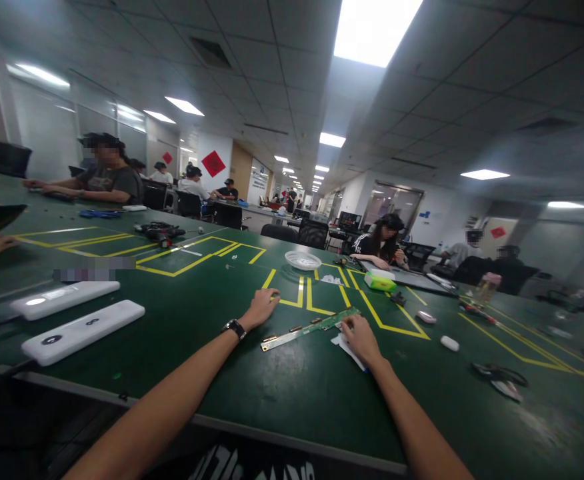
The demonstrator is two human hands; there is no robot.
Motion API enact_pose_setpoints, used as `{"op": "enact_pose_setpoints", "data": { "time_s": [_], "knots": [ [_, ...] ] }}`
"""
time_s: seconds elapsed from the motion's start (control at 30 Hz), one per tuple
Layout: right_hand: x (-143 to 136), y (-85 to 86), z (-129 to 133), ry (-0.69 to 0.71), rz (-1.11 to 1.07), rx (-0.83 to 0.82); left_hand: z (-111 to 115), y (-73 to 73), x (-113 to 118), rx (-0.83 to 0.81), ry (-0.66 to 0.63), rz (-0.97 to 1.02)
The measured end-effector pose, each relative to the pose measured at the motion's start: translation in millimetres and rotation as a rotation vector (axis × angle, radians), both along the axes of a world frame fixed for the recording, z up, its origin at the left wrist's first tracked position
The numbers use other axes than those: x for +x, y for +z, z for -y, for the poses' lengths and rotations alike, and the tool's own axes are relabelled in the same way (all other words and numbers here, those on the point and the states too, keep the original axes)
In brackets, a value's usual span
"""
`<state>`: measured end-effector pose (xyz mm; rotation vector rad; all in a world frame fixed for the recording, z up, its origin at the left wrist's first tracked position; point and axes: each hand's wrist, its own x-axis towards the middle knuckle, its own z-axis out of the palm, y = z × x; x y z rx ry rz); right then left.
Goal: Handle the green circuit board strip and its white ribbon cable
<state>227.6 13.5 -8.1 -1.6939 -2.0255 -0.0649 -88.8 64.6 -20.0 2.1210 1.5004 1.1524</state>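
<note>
White dish (303,260) sits beyond the circuit board (312,328).

A long, narrow green circuit board (313,327) lies on the flat green table (272,393), before a round clear plastic dish (303,267).

Desk (282,380): smooth dark green, semi-gloss, scuffed near right edge. Circuit board (299,331): green, metallic-looking parts. Power strips (85,332): smooth white, plastic-looking. Dish (303,261): clear, shiny, plastic or glass, cannot tell. Crumpled white sheet (348,351): matt.
</note>
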Motion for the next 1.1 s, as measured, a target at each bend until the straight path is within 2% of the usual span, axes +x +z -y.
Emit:
{"op": "enact_pose_setpoints", "data": {
  "time_s": [0.13, 0.3, 0.4, 0.57, 0.67, 0.77, 0.93, 1.0, 1.1],
  "knots": [
    [-16, -2.0, 15, 0.164, 0.117, -0.035, 4, -3.9, 5, 0.067, -0.042, -0.052],
    [-42, -3.5, 26, 0.332, 0.113, -0.036, 8, -6.9, 8, 0.119, -0.143, -0.137],
    [-43, -2.7, 21, 0.248, 0.127, -0.047, 10, -7.2, 8, 0.121, -0.15, -0.167],
    [-15, -1.3, 7, -0.082, 0.192, -0.087, 10, -6.5, 8, 0.138, -0.147, -0.202],
    [-4, -0.4, 7, -0.165, 0.216, -0.098, 11, -5.6, 9, 0.123, -0.177, -0.222],
    [-11, -0.2, 13, -0.086, 0.23, -0.107, 14, -3.1, 12, 0.137, -0.202, -0.227],
    [-40, -0.6, 23, 0.199, 0.232, -0.091, 21, 2.6, 16, 0.171, -0.223, -0.188],
    [-42, -0.9, 21, 0.208, 0.232, -0.083, 23, 4.2, 16, 0.185, -0.238, -0.175],
    [-31, -2.0, 15, 0.075, 0.238, -0.091, 26, 6.6, 16, 0.217, -0.259, -0.171]
  ]
}}
